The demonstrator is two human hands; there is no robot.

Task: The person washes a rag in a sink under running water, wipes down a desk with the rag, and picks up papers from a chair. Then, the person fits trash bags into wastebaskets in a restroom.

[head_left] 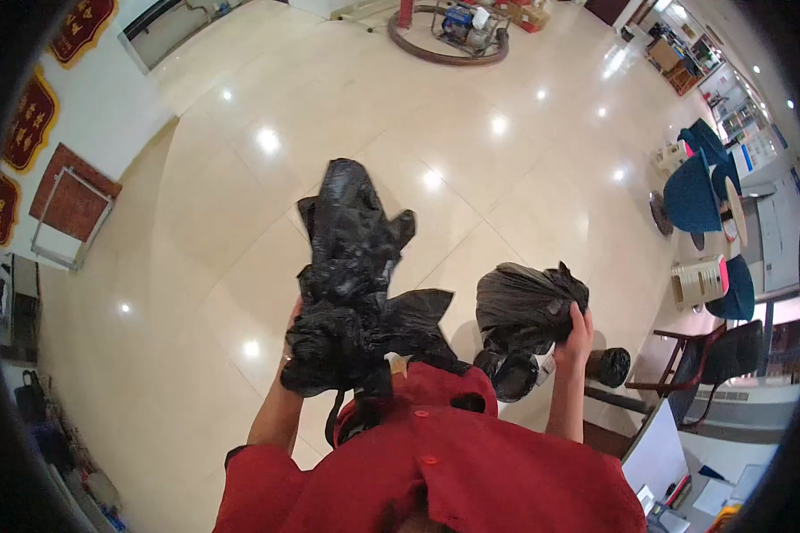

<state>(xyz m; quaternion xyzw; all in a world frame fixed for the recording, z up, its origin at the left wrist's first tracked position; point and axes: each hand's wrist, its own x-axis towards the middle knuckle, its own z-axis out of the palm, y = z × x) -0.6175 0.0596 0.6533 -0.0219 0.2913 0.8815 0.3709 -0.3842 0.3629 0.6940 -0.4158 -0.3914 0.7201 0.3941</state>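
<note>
In the head view, a large crumpled black plastic bag (347,258) rises in front of the red shirt. My left hand (295,311) is at its left side, mostly hidden behind the plastic, so its fingers do not show. On the right, my right hand (578,333) has its fingers wrapped round the side of a smaller bunched black bag (526,302). Below that bag hangs more dark plastic (514,375), close to the shirt.
Blue chairs (692,195) and cream stools (698,282) stand at the right, with a dark wooden armchair (720,355) below. A coiled hose (449,59) surrounds a machine on the tiled floor (400,133). A framed board (73,200) leans against the left wall.
</note>
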